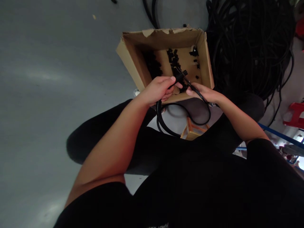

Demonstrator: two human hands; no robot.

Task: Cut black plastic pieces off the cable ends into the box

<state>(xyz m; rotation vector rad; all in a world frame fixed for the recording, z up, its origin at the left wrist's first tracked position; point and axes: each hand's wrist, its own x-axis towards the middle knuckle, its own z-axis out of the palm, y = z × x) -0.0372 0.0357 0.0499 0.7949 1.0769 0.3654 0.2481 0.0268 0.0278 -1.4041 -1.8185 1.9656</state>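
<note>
Black ribbed flexible tube [160, 119]: matte, curved, dark end fitting [182, 74] tilted up over the box. Left hand [163, 89] closed around it just behind the fitting, thumb on top. Thinner smooth black cable [196, 91]: crosses close to the fitting, passes along the right hand [199, 92], then loops down between the legs. Right hand's fingers bent, closed on the cable.

Container: open brown cardboard box [209, 63], rim torn and uneven, beneath and beyond both hands. Contents: small black pieces [173, 57] in a strip down the middle; darker heap [153, 65] at left; a few loose ones at right, near a black-and-white piece [194, 50].

Large tangle of black cable [251, 44] on the grey floor [47, 95], right of box; cut off at top edge. Wooden stool [192, 133] partly hidden by dark clothing. Left heap too shaded to separate pieces. Whether fitting and cable touch: cannot tell.
</note>
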